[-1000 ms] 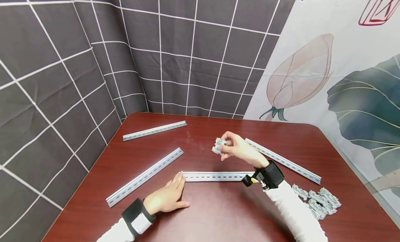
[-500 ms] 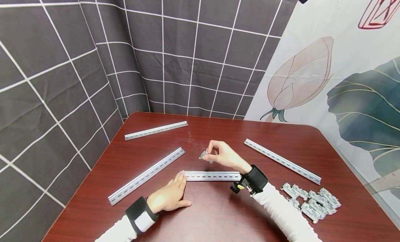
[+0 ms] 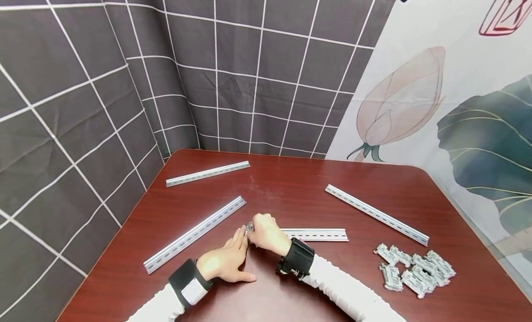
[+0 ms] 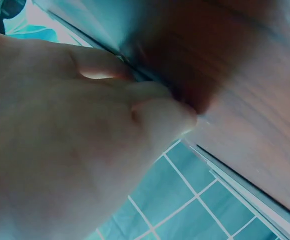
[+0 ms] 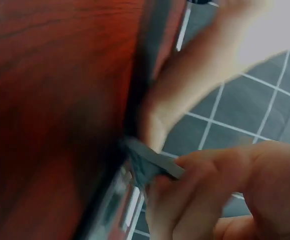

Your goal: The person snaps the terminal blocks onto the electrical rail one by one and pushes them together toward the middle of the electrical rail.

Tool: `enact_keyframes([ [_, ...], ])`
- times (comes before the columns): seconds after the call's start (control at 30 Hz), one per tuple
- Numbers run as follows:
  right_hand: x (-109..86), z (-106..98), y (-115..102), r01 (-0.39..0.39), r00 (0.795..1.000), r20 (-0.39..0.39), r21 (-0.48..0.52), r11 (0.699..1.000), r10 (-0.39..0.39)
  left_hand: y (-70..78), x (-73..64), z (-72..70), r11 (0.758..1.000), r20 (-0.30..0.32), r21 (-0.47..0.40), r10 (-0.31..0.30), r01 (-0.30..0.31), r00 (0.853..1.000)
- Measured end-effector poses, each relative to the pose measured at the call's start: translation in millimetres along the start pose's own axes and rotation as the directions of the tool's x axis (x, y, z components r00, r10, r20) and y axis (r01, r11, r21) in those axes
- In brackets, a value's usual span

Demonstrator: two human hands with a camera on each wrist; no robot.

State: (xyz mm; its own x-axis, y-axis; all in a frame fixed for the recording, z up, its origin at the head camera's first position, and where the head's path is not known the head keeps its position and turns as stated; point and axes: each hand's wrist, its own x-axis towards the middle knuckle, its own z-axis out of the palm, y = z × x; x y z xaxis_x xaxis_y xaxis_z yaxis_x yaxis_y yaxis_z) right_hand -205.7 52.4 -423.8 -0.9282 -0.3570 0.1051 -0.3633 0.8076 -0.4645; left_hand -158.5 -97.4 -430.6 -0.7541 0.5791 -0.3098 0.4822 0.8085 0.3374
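Note:
A slotted metal DIN rail (image 3: 317, 234) lies crosswise in the middle of the table, its left part hidden behind both hands. My left hand (image 3: 226, 261) rests on the tabletop with its fingers straight and the fingertips at the rail's left end. Close against those fingertips, my right hand (image 3: 267, 234) pinches a small grey terminal block (image 5: 152, 162) over the left end of the rail. In the right wrist view the block stands tilted at the rail; whether it sits on it I cannot tell. The left wrist view is dark and shows mainly the left hand (image 4: 95, 130).
Two more rails lie on the left, a long slanted rail (image 3: 195, 234) and a far rail (image 3: 208, 173). Another slanted rail (image 3: 376, 214) is on the right. Nearer the right edge lies a pile of grey terminal blocks (image 3: 424, 273). Gridded dark cloth (image 3: 232, 82) hangs behind the table.
My right hand has carried the terminal block left and nearer, from above the table to the rail's left end. The right end of the rail has come into view. My left hand stays in place.

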Motion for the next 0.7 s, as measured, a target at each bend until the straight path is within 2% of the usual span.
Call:
enact_keyframes([
  [0.2,0.4,8.1,-1.1,-0.098,0.99,0.093,-0.072,0.993,0.105,2.8,-0.4,1.0,1.0,0.008,0.008,0.008,-0.008,1.0],
  [0.3,2.1,7.6,-1.9,-0.136,0.983,0.113,-0.076,0.988,0.144,2.6,0.3,0.0,1.0,0.007,0.0,0.009,-0.009,1.0],
  [0.5,10.4,7.9,-2.1,-0.202,0.964,0.157,-0.092,0.975,0.215,1.3,1.3,-3.0,0.999,0.025,-0.049,0.015,-0.014,1.0],
  [0.7,17.9,10.7,-11.0,-0.25,0.939,0.217,-0.105,0.962,0.268,-5.4,-2.5,-3.6,0.994,0.053,-0.106,-0.005,0.01,0.999],
])
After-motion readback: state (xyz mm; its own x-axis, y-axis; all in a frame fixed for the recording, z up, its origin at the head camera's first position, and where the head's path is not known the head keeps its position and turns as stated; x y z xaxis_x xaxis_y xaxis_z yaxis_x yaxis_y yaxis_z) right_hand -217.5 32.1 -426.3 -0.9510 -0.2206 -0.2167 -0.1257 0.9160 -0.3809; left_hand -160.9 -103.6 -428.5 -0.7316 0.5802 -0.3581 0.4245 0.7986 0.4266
